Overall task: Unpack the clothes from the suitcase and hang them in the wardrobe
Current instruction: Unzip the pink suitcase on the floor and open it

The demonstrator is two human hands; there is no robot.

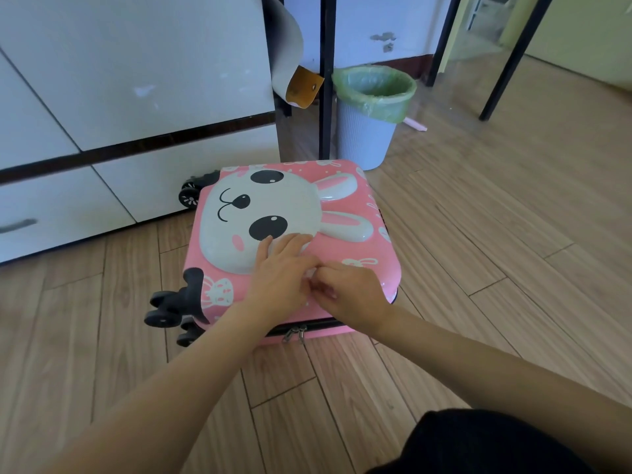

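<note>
Suitcase flat on floor, lid down, zip pulls at near edge; wardrobe just beyond, far left; left hand rests on lid, fingers straight; right hand touches it, fingers curled, cannot tell whether pinching anything.

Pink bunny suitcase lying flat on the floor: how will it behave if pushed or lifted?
Probably stiff: the suitcase has a glossy moulded shell, likely slippery under flat palms. Lying flat, its wheels point sideways, so it should slide, not roll. The zipper pulls sit together, so the lid probably stays shut when lifted.
</note>
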